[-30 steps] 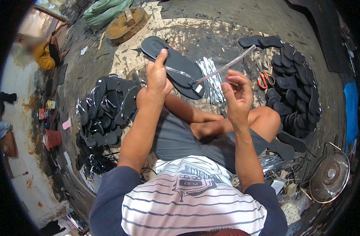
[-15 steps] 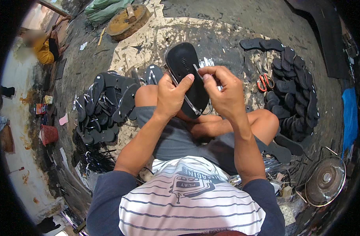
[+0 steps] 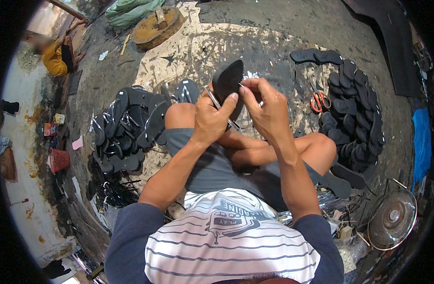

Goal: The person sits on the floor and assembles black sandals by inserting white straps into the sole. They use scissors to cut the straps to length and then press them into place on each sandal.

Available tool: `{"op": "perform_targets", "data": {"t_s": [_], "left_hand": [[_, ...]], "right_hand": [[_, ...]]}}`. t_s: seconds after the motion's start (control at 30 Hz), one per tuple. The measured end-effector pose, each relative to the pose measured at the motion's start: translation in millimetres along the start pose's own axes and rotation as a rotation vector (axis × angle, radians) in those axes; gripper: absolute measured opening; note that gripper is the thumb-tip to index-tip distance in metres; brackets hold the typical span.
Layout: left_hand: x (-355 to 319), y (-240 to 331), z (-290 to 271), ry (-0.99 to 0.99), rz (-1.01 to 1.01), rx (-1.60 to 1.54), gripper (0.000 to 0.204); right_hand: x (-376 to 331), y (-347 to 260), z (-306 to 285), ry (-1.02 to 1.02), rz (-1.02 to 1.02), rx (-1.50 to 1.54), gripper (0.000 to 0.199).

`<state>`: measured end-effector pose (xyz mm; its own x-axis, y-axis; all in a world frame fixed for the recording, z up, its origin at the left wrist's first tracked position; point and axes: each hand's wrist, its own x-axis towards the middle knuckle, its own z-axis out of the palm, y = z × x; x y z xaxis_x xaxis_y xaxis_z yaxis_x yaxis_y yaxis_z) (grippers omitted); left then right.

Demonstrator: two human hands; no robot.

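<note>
A black flip-flop sole is held up over my crossed legs, tilted so that it looks narrow. My left hand is closed round its left side, thumb pressed on the face. Along that same side, a shiny silvery strap runs beneath my left fingers and shows again below them. At the sole's right edge my right hand pinches a thin pale strap end between thumb and forefinger. Whether that end passes into the sole cannot be made out.
Strapped flip-flops are heaped to my left. Black soles lie in curved rows on the right, with orange-handled scissors beside them. A fan stands at lower right, a round wooden block farther off. Someone in yellow sits far left.
The sole has turned from nearly face-on to a narrower, tilted angle, and its top has dropped slightly. My right hand has shifted a little left, still pinching the strap end.
</note>
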<state>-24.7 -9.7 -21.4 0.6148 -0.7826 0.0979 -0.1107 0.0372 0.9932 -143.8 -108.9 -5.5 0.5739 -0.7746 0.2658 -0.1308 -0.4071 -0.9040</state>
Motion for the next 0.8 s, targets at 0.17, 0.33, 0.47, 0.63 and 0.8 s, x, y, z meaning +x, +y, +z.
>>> {"op": "perform_targets", "data": {"t_s": [0.17,0.33,0.47,0.63,0.8], "left_hand": [[-8,-11,1,-0.054,-0.009,0.119,0.029],[-4,-16,8,-0.087,0.206,0.098,0.081],[-2,-8,-5,-0.379,0.065,0.037,0.084],[0,-8,-14,-0.358,-0.214,-0.107,0.038],[-2,-5,-11,-0.327,-0.150,-0.039,0.038]], "right_hand": [[-2,17,6,0.043,-0.064,-0.072,0.016],[-9,4,8,-0.152,0.000,0.071,0.018],[-9,23,7,-0.103,0.245,0.405,0.016],[-16,11,-5,-0.133,0.086,-0.084,0.020],[-15,11,0,-0.037,-0.233,-0.449,0.016]]}}
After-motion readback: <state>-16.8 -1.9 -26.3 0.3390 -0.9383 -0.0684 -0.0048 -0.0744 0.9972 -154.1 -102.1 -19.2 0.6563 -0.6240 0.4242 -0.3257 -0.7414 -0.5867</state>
